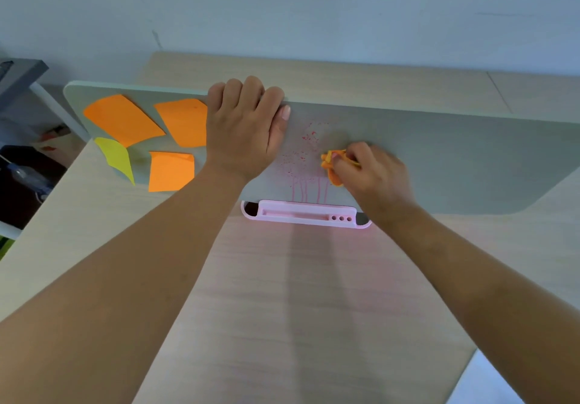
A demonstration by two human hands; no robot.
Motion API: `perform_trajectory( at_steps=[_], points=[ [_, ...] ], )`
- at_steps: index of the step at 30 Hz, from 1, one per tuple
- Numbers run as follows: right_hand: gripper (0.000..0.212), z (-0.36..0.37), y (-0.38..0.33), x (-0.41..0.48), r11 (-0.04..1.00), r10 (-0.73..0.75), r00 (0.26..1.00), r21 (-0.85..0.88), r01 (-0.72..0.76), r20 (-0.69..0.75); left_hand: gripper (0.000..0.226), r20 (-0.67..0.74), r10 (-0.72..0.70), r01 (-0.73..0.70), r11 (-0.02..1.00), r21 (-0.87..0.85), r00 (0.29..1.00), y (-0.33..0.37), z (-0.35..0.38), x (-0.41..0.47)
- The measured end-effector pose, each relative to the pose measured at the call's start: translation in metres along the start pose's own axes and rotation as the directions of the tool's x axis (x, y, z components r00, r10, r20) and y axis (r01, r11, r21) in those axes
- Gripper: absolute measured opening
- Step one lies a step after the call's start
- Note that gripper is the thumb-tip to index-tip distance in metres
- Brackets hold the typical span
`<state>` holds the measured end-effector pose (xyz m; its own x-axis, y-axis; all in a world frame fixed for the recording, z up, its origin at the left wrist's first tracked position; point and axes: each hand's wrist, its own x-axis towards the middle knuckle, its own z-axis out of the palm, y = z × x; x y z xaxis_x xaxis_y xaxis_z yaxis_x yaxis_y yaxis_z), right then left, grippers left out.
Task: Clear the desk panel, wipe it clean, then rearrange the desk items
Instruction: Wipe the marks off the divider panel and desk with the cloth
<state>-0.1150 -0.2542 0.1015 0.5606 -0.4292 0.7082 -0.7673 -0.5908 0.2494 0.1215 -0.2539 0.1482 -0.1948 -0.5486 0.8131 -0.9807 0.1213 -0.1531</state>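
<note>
A grey-green desk panel stands upright across the wooden desk. Red speckles and drips stain its middle. My left hand grips the panel's top edge, fingers curled over it. My right hand presses a crumpled orange cloth against the panel, just right of the stain. Three orange sticky notes and a yellow sticky note are stuck on the panel's left part. A pink pen holder sits at the panel's foot, below the drips.
A pale wall rises behind the desk. At the far left stand a grey shelf and a dark bin or bag holding a plastic bottle. The desk's front right corner ends near a pale floor patch.
</note>
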Motion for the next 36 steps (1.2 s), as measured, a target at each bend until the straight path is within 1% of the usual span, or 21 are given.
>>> perform_trajectory(
  at_steps=[4, 5, 6, 9, 11, 13, 15, 17, 21, 22, 24, 25, 26, 27, 28, 29, 30, 32, 34, 35, 36],
  points=[
    [0.044, 0.017, -0.001, -0.035, 0.997, -0.066, 0.970, -0.032, 0.076, 0.232, 0.029, -0.004, -0.005, 0.005, 1.000, 0.006, 1.000, 0.000, 0.000, -0.001],
    [0.047, 0.016, 0.005, -0.043, 0.997, -0.061, 0.960, -0.035, 0.074, 0.274, 0.028, -0.007, -0.007, 0.007, 1.000, 0.006, 1.000, 0.000, 0.000, -0.001],
    [0.044, 0.013, 0.011, -0.049, 0.997, -0.042, 0.956, -0.048, 0.058, 0.290, 0.028, -0.009, -0.010, 0.010, 1.000, 0.005, 1.000, 0.000, 0.000, -0.001],
    [0.018, -0.007, 0.032, -0.050, 0.996, 0.047, 0.981, -0.089, -0.031, 0.188, 0.027, -0.010, -0.016, 0.016, 1.000, 0.004, 1.000, 0.000, 0.001, 0.000],
    [0.007, -0.018, 0.034, -0.038, 0.996, 0.057, 0.993, -0.080, -0.049, 0.101, 0.026, -0.014, -0.013, 0.013, 1.000, -0.003, 1.000, 0.000, 0.000, 0.000],
    [0.010, -0.019, 0.025, -0.024, 0.997, 0.055, 0.998, -0.061, -0.054, 0.021, 0.025, -0.014, -0.008, 0.008, 1.000, -0.012, 1.000, 0.000, -0.001, 0.000],
    [0.009, -0.012, 0.009, -0.014, 0.998, 0.057, 0.998, -0.032, -0.056, 0.012, 0.026, -0.012, -0.008, 0.008, 1.000, -0.019, 1.000, 0.000, -0.001, 0.000],
    [0.002, 0.001, -0.006, -0.013, 0.998, 0.069, 0.996, -0.007, -0.068, 0.054, 0.025, -0.013, -0.011, 0.011, 1.000, -0.018, 1.000, 0.000, -0.001, 0.001],
    [0.035, 0.022, -0.022, -0.033, 0.996, 0.054, 0.966, 0.059, -0.071, 0.253, 0.024, -0.027, -0.011, 0.010, 1.000, -0.018, 1.000, 0.000, 0.001, 0.000],
    [0.038, 0.022, -0.020, -0.040, 0.995, 0.052, 0.953, 0.065, -0.074, 0.298, 0.025, -0.030, -0.011, 0.010, 1.000, -0.023, 0.999, 0.000, 0.002, 0.000],
    [0.034, 0.012, -0.013, -0.047, 0.987, 0.112, 0.924, 0.065, -0.145, 0.365, 0.025, -0.035, -0.014, 0.013, 1.000, -0.029, 0.999, 0.000, 0.002, 0.000],
    [0.024, 0.004, -0.009, -0.049, 0.980, 0.176, 0.905, 0.014, -0.196, 0.387, 0.025, -0.037, -0.017, 0.015, 0.999, -0.034, 0.999, 0.000, 0.002, 0.000],
    [0.009, -0.005, -0.003, -0.048, 0.967, 0.218, 0.876, 0.027, -0.254, 0.431, 0.025, -0.039, -0.020, 0.019, 0.999, -0.037, 0.999, 0.000, 0.003, -0.001],
    [0.013, -0.010, 0.002, -0.047, 0.967, 0.227, 0.887, 0.017, -0.255, 0.401, 0.025, -0.041, -0.024, 0.022, 0.999, -0.038, 0.999, 0.000, 0.003, -0.001],
    [0.027, -0.015, 0.005, -0.041, 0.970, 0.227, 0.913, 0.002, -0.242, 0.338, 0.025, -0.043, -0.025, 0.023, 0.999, -0.040, 0.999, 0.001, 0.003, -0.002],
    [0.035, -0.017, 0.006, -0.036, 0.962, 0.262, 0.917, 0.002, -0.275, 0.300, 0.025, -0.045, -0.023, 0.021, 0.999, -0.045, 0.999, 0.001, 0.003, -0.002],
    [0.038, -0.018, 0.005, -0.028, 0.957, 0.279, 0.926, 0.007, -0.290, 0.254, 0.025, -0.045, -0.020, 0.017, 0.999, -0.050, 0.999, 0.001, 0.003, -0.002],
    [0.033, -0.007, -0.003, -0.020, 0.964, 0.250, 0.942, 0.032, -0.263, 0.223, 0.025, -0.038, -0.018, 0.016, 0.998, -0.053, 0.999, 0.000, 0.003, 0.000],
    [0.016, 0.008, -0.017, -0.020, 0.948, 0.255, 0.944, 0.139, -0.287, 0.209, 0.026, -0.036, -0.017, 0.015, 0.998, -0.055, 0.999, 0.000, 0.003, 0.000],
    [0.011, 0.013, -0.023, -0.022, 0.957, 0.248, 0.948, 0.101, -0.271, 0.199, 0.026, -0.038, -0.016, 0.014, 0.998, -0.059, 0.999, 0.000, 0.002, -0.001],
    [0.018, 0.020, -0.027, -0.029, 0.967, 0.218, 0.953, 0.083, -0.240, 0.211, 0.026, -0.040, -0.015, 0.012, 0.998, -0.061, 0.999, 0.000, 0.002, -0.001]
  ],
)
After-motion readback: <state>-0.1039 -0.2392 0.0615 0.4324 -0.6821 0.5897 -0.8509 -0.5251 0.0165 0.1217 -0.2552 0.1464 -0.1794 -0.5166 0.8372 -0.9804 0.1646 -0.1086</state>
